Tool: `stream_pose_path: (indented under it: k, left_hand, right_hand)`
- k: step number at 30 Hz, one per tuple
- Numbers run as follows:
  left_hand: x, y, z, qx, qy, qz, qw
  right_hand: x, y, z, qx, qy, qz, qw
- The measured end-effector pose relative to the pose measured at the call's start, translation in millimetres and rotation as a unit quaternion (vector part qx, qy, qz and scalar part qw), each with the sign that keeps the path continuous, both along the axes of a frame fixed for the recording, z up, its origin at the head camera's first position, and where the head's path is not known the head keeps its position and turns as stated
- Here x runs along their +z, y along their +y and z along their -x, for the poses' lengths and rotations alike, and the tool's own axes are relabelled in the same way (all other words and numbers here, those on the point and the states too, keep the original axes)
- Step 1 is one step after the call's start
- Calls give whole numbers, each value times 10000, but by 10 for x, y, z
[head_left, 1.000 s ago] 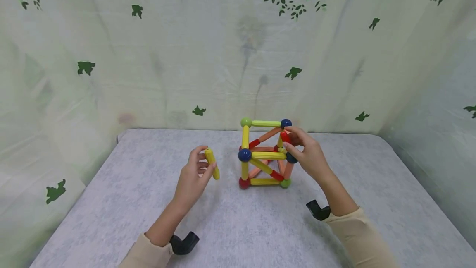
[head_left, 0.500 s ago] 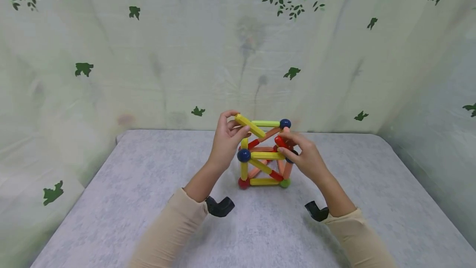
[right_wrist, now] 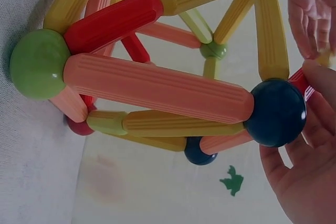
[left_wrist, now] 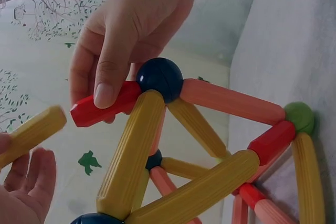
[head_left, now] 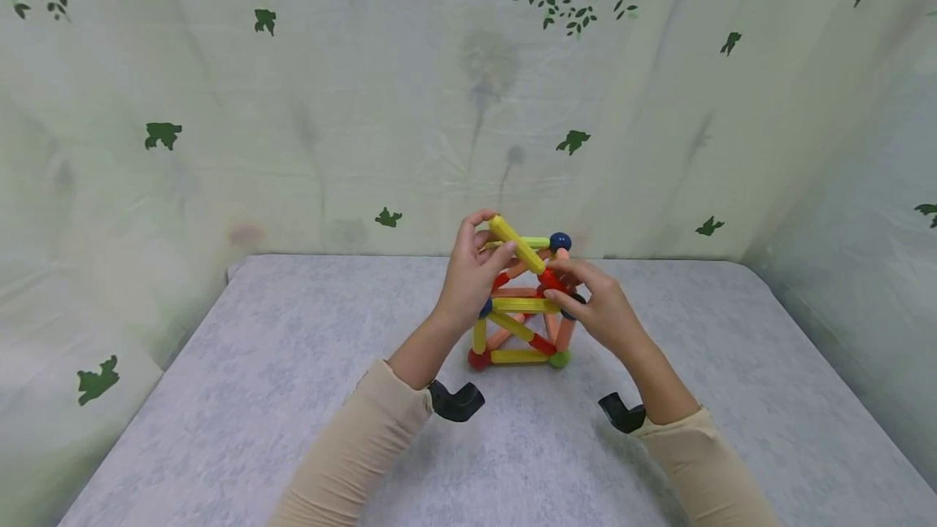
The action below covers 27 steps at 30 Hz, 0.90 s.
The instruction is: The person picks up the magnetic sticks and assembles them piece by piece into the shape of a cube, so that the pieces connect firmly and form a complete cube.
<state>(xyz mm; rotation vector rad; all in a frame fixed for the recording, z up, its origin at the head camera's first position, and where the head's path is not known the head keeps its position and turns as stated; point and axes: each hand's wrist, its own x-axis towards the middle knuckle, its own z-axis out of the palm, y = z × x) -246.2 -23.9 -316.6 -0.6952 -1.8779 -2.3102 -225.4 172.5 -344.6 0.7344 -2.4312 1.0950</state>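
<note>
My left hand (head_left: 467, 279) pinches a yellow ribbed stick (head_left: 518, 244) between thumb and fingers, tilted down to the right. A short red stick (left_wrist: 113, 106) is pinched by my right hand (head_left: 602, 303); its inner end sits on a dark blue ball (left_wrist: 160, 80). In the left wrist view a thin gap parts the yellow stick's tip from the red stick's free end. Both hands are at the top of a cube-like frame of sticks and balls (head_left: 523, 305), whose edges are yellow, salmon and lime. My left hand hides its back left top corner in the head view.
The frame stands on a grey cloth-covered table (head_left: 293, 397). Behind it hangs a pale curtain (head_left: 410, 88) printed with leaves. Black curved mounts (head_left: 457, 402) stick out from both wrists, low over the table.
My left hand has come right and up with the yellow stick, from beside the frame to its top. My right hand has lowered slightly, tilting the red stick toward the left.
</note>
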Motion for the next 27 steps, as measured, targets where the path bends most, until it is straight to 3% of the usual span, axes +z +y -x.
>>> stream_pose_path:
  k: [5, 10, 14, 21, 27]
  left_hand:
    - [-3, -53, -13, 223, 238, 688, 9971]
    - [-19, -110, -25, 426, 156, 1164, 9922]
    - [-31, -156, -27, 550, -44, 1212, 9911]
    - [-26, -160, -25, 273, -346, 878, 9952]
    - [-26, -115, -14, 262, -67, 831, 9962]
  right_hand:
    - [-16, 4, -1, -22, 40, 73, 10000]
    - [-26, 10, -4, -48, 12, 126, 9999]
    - [-27, 12, -8, -46, -56, 154, 9999]
    - [-40, 21, 0, -49, -77, 191, 9998]
    - [-42, 24, 3, 42, -33, 169, 9998]
